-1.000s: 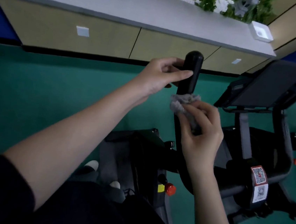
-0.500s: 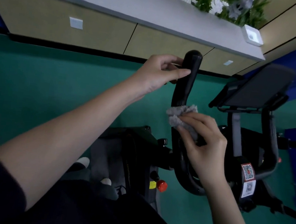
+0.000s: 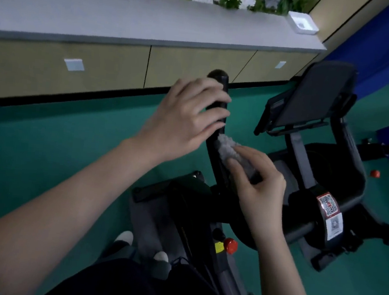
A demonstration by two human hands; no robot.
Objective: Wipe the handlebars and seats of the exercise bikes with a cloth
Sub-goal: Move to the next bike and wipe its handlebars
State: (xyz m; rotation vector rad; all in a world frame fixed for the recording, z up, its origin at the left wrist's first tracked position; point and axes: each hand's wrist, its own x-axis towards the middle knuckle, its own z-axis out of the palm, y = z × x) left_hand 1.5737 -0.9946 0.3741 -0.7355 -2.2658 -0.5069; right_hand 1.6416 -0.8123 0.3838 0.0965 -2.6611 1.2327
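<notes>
The black upright handlebar (image 3: 219, 77) of the exercise bike rises in the middle of the view. My left hand (image 3: 182, 117) lies across its upper part with fairly straight, spread fingers; the thumb is hidden. Just below, my right hand (image 3: 261, 185) pinches a small grey cloth (image 3: 227, 148) and presses it against the right side of the bar. The bar's lower curve is hidden behind my right hand. No seat is in view.
The bike's dark screen (image 3: 314, 97) tilts up at the right, above a frame post with a QR sticker (image 3: 329, 204). A red knob (image 3: 230, 245) sits low on the frame. A long wooden cabinet (image 3: 76, 75) runs along the back, over green floor (image 3: 43, 155).
My left hand has loosened from its grip near the bar's top and now lies flatter over it, lower down. My right hand with the cloth stays on the bar, just under the left.
</notes>
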